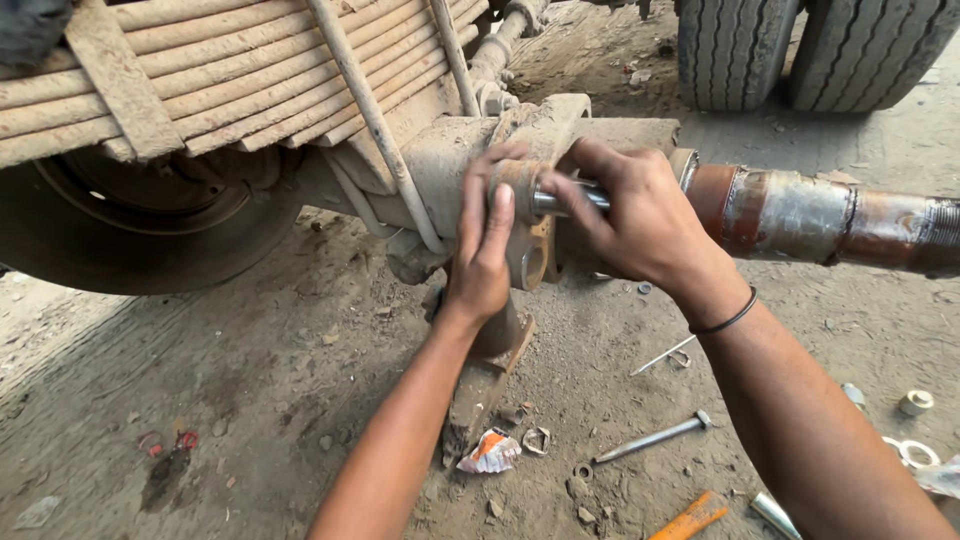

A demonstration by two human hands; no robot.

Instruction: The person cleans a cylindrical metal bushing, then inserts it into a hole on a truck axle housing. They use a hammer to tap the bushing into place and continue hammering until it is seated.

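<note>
1. Two bare hands meet at the end of a dusty axle beam (450, 160) under a truck, where a rust-brown bracket (528, 250) with round holes hangs at the beam's end.
2. The left hand (482, 250) lies flat against the near face of the bracket, fingers stretched upward and thumb curled over its top edge; it presses rather than clenches.
3. The right hand (640, 220) wraps its fingers around a shiny steel pin (565, 200), which lies level between the two hands, its left end at the top of the bracket.
4. Just right of that hand, a bare spindle (820, 215), patched rust and grey, runs out to the frame's right edge.
5. Above the beam sits a stack of leaf springs (230, 70), tied by slim U-bolts (375, 120).
6. Hard to judge: how far the pin enters the bracket, since both hands cover the joint. The bracket's lower part is hidden behind the left wrist.
7. On the dirt ground below lie a long bolt (655, 437), a crumpled orange-and-white wrapper (490, 450), an orange-handled tool (692, 516) cut off at the bottom edge, and a small ring (915, 402).
8. Twin tyres (815, 50) stand at the top right, cropped by the frame.
</note>
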